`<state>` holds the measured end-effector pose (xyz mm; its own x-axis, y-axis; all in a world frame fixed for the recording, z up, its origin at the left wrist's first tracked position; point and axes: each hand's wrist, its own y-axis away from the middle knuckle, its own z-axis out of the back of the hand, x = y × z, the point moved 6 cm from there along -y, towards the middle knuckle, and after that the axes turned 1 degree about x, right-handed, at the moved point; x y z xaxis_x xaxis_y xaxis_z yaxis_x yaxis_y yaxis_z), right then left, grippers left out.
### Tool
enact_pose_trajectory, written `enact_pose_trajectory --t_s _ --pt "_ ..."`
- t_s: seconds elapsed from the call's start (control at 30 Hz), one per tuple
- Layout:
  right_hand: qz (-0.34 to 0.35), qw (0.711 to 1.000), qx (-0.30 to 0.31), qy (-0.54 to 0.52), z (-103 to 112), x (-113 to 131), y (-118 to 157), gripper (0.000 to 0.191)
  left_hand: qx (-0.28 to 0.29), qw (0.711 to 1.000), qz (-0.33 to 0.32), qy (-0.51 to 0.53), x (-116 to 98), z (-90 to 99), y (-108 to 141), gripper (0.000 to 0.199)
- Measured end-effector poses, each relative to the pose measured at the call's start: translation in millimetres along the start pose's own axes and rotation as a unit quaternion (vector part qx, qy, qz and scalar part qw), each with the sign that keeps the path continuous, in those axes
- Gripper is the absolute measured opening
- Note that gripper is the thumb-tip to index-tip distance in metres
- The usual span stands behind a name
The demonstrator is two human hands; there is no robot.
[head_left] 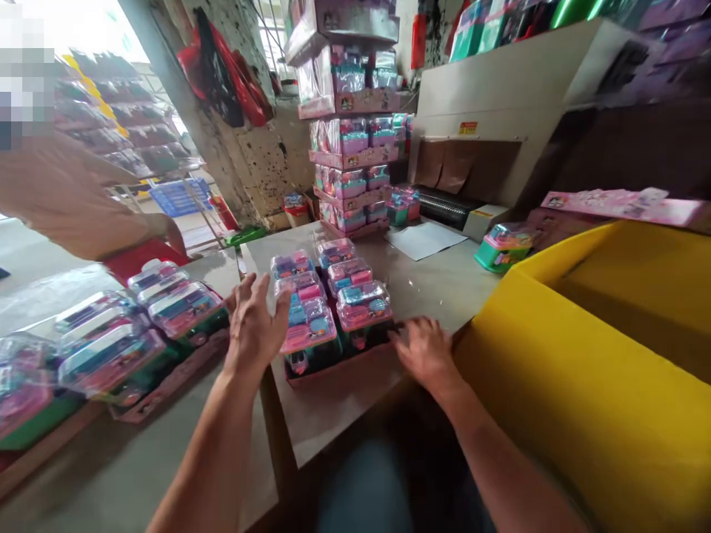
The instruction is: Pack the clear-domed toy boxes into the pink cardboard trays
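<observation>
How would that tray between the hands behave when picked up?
The tray might flex, since its wall looks thin and low. The cases stand above that wall, so they could slide or tip if it tilts. Their shiny lids look slippery.

Bin [555, 348]: plain bright yellow. Cases [305, 318] before me: pink and turquoise contents under clear lids, dark green lower parts. Desk [333, 414]: greyish beige. Sheet [426, 240]: plain white. Wall [272, 159]: beige, dark-speckled. Crate [181, 197]: blue. Display trays [366, 158]: pink, printed.

Head view | forward-down, close over hands | lower edge apparently blurred
</observation>
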<state>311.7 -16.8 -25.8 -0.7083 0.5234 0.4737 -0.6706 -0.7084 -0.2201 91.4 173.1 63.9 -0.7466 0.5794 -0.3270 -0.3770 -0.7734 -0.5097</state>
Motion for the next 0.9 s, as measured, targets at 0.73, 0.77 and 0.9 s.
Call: enact_pose_trajectory --t_s 0.73,0.77,0.9 --pt "0.136 0.959 0.239 0.068 -37.0 115.5 -109.9 0.073 0.281 0.952 0.084 -0.082 -29.2 -82.2 -48.2 0.071" --pt "0.135 0.959 0.241 0.069 -38.7 115.3 -110.5 0.074 0.284 0.952 0.084 -0.078 -29.1 -82.0 -48.0 0.070" --pt "0.140 0.958 0.244 0.064 -39.3 113.1 -111.2 0.075 0.272 0.957 0.075 -0.067 -27.0 -75.9 -49.9 0.061"
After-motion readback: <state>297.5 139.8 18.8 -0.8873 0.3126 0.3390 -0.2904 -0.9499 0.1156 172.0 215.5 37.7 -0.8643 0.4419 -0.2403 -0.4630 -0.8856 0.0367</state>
